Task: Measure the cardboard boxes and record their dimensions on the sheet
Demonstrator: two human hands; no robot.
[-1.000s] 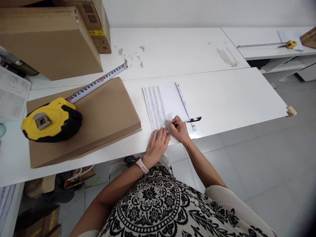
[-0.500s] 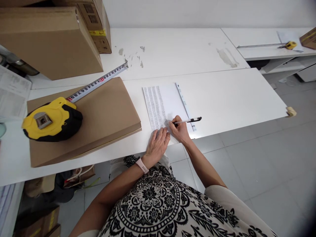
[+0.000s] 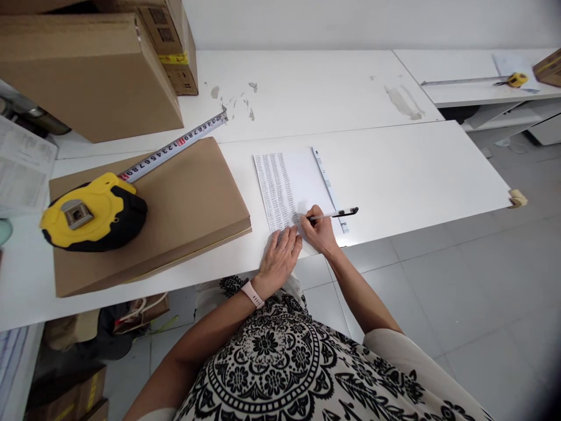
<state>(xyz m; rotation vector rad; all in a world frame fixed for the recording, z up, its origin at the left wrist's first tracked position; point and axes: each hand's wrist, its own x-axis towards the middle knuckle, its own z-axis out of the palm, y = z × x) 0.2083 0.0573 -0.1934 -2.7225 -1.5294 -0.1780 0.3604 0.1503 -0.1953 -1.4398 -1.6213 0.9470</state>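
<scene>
A white sheet of paper [image 3: 304, 175] with several columns of small handwriting lies on the white table near its front edge. My right hand [image 3: 319, 233] pinches a pen [image 3: 339, 214], clear-barrelled with a black end, its tip down at the bottom of the last written column. Flat on the sheet's lower left corner rests my left hand [image 3: 281, 257], fingers stretched out and holding nothing. Left of the paper, a large yellow and black tape measure [image 3: 90, 213] sits on a flat cardboard box [image 3: 188, 204], its blade drawn out toward the back.
Large cardboard boxes [image 3: 87, 82] stand at the back left. The white table [image 3: 407, 169] stretches right, with a padded corner [image 3: 518, 198]. On a farther table lies another tape measure [image 3: 517, 80]. Bags and boxes sit beneath the table at left.
Almost nothing differs. The view has shifted very slightly; both hands, the pen and the paper stay in the same places.
</scene>
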